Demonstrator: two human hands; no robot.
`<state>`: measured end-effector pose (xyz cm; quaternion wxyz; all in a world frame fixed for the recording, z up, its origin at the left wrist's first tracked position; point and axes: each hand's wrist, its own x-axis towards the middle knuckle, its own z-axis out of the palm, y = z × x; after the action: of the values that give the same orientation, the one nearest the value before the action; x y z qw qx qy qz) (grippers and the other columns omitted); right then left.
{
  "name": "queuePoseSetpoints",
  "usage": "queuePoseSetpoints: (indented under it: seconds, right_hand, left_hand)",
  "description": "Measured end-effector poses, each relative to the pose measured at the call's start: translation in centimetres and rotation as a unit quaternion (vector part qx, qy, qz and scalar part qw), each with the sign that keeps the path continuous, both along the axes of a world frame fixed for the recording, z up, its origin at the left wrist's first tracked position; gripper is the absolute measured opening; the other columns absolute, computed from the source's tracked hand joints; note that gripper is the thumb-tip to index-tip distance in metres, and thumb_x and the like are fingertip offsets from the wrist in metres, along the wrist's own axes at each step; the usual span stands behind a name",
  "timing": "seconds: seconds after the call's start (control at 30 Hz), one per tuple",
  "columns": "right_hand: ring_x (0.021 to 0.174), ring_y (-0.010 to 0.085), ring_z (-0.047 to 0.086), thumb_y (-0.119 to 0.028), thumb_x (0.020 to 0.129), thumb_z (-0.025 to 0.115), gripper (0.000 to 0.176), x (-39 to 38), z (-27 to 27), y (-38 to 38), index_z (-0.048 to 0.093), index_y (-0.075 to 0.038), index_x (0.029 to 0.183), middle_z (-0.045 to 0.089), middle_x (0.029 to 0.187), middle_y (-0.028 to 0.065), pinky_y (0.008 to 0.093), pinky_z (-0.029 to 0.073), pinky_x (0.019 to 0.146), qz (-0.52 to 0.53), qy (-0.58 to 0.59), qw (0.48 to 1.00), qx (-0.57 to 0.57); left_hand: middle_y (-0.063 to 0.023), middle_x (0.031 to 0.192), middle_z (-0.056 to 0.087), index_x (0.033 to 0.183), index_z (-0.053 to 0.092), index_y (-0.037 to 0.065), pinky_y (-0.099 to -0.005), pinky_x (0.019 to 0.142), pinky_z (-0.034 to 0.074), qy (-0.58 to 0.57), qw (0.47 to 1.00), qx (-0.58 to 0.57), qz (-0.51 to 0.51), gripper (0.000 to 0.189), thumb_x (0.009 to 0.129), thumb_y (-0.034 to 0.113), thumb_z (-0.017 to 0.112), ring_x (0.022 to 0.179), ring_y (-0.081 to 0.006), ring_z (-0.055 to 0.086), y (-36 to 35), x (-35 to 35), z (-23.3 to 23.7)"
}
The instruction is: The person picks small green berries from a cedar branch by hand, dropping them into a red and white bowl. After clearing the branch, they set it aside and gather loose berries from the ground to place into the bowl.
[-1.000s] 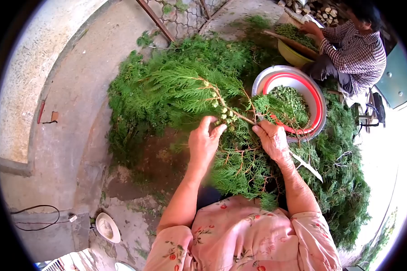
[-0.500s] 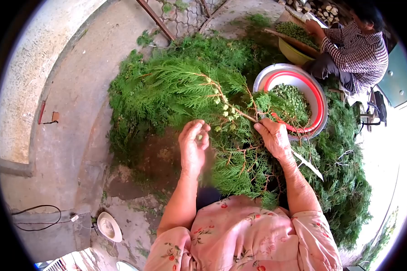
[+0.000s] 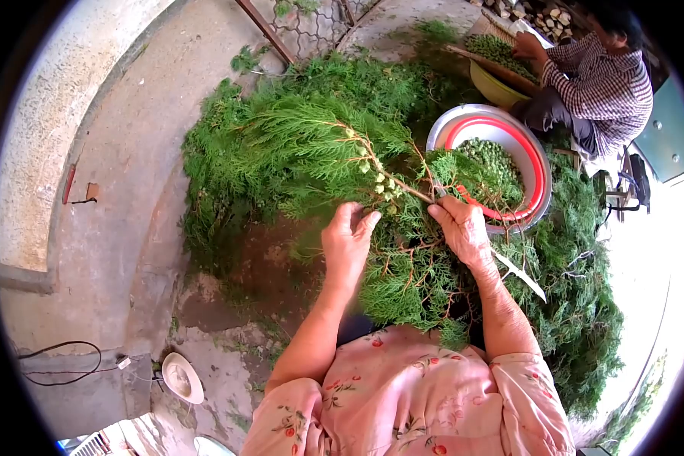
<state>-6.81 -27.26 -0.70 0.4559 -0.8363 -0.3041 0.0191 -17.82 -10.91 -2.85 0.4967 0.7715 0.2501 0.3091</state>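
Observation:
A leafy green branch (image 3: 311, 144) with pale green cones along its stem stretches up and left from my right hand (image 3: 463, 232), whose thumb and fingers pinch the stem. My left hand (image 3: 349, 235) is closed just below the cones, fingertips at the foliage; what its fingers hold is too small to make out. Right behind my right hand is a basin (image 3: 539, 137) with a red inner ring, with loose green cones (image 3: 494, 163) inside. A pale blade-like piece (image 3: 520, 275) sticks out beside my right wrist.
Piled cut branches (image 3: 220, 159) spread ahead and to the right (image 3: 585, 334). At the upper right a person in a checked shirt (image 3: 600, 95) sits by a tray of cones (image 3: 501, 57) and a yellow-green bowl (image 3: 490, 87). A pale hat (image 3: 183, 378) lies lower left.
My left hand has moved right and slightly down, toward the branch, and its fingers have come together. My right hand keeps its hold on the stem.

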Motion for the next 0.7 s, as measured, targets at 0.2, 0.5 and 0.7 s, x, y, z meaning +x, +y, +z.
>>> queuePoseSetpoints:
  seconds: [0.2,0.5,0.7]
  right_hand:
    - [0.057,0.0393,0.051,-0.019,0.081,0.064,0.020,0.1,0.0,-0.1,0.054,-0.003,0.076,0.051,0.059,0.0186,0.0412,0.040,0.051,-0.001,0.000,1.000,0.000]
    - [0.059,0.0385,0.052,-0.020,0.081,0.064,0.019,0.0,0.1,0.0,0.056,-0.003,0.077,0.053,0.061,0.0183,0.0409,0.041,0.053,0.010,0.005,1.000,0.009]
    - [0.059,0.0399,0.051,-0.019,0.081,0.064,0.019,0.2,0.0,0.0,0.055,-0.003,0.076,0.052,0.060,0.0190,0.0409,0.041,0.052,0.004,0.010,1.000,-0.003]
  left_hand:
    - [0.0018,0.066,0.056,0.086,0.060,0.001,-0.0259,0.052,0.042,0.125,0.979,0.154,-0.043,0.021,0.083,0.021,0.065,0.056,-0.0091,0.049,1.1,0.2,0.3]
    - [0.0006,0.057,0.045,0.078,0.055,0.006,-0.0200,0.037,0.023,-0.077,0.859,-0.505,-0.028,0.020,0.087,0.024,0.053,0.041,-0.0076,0.033,3.0,-1.0,1.1]
    - [-0.0037,0.068,0.047,0.082,0.052,0.006,-0.0205,0.041,0.030,-0.144,0.805,-0.573,-0.059,0.023,0.088,0.028,0.051,0.049,-0.0111,0.039,3.6,-1.6,1.8]
